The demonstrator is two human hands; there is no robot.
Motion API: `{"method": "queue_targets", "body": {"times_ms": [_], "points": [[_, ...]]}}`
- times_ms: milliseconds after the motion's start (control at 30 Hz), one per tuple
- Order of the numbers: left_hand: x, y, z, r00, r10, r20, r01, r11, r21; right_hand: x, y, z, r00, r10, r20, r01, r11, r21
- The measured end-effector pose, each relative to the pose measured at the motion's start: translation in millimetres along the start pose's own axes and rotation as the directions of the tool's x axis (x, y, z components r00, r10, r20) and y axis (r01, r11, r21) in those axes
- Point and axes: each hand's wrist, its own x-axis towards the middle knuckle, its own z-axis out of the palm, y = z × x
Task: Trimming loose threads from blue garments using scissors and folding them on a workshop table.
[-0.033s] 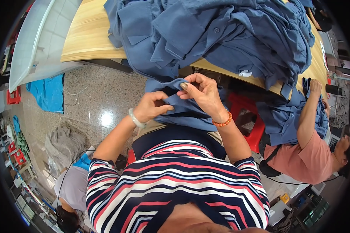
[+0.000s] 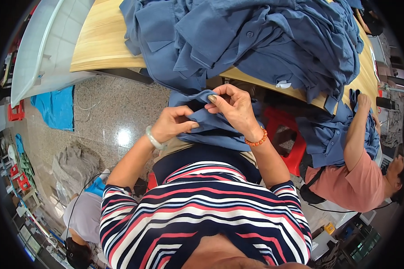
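Note:
A blue-grey shirt point(image 2: 215, 130) lies over my lap, its upper part rising toward the table edge. My left hand point(image 2: 173, 123), with a pale bangle at the wrist, pinches a fold of this shirt between thumb and fingers. Just to the right and slightly farther away, my right hand point(image 2: 232, 106), wearing an orange bead bracelet, grips a folded edge of the same shirt between thumb and forefinger. Beyond both hands, a big heap of blue-grey shirts point(image 2: 256, 40) covers much of the table and hangs over its near edge. Whether my shirt joins the heap cannot be made out.
The wooden table point(image 2: 101, 38) is in front, with a translucent bin point(image 2: 54, 40) left of it. A red stool point(image 2: 294, 152) stands at my right. There, a co-worker in a pink top point(image 2: 350, 184) handles another blue shirt point(image 2: 330, 141). Blue plastic sheeting point(image 2: 56, 107) lies on the floor.

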Motion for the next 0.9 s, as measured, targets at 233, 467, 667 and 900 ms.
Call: {"method": "queue_targets", "body": {"times_ms": [233,467,667,900], "points": [[-14,10,4,0.996,-0.087,0.013,0.088,0.992,-0.089,-4,16,13,0.994,-0.112,0.013,0.112,0.966,-0.234],[-11,10,13,0.99,-0.052,-0.133,0.027,0.983,-0.182,-14,25,14,0.981,-0.17,0.096,0.193,0.919,-0.344],[-6,6,19,0.978,-0.01,-0.207,-0.013,0.994,-0.109,-15,33,14,0.971,-0.233,0.045,0.237,0.946,-0.221],[-3,-19,12,0.946,-0.025,-0.325,-0.008,0.995,-0.098,-15,28,22,0.818,-0.532,0.219,0.55,0.615,-0.564]]}}
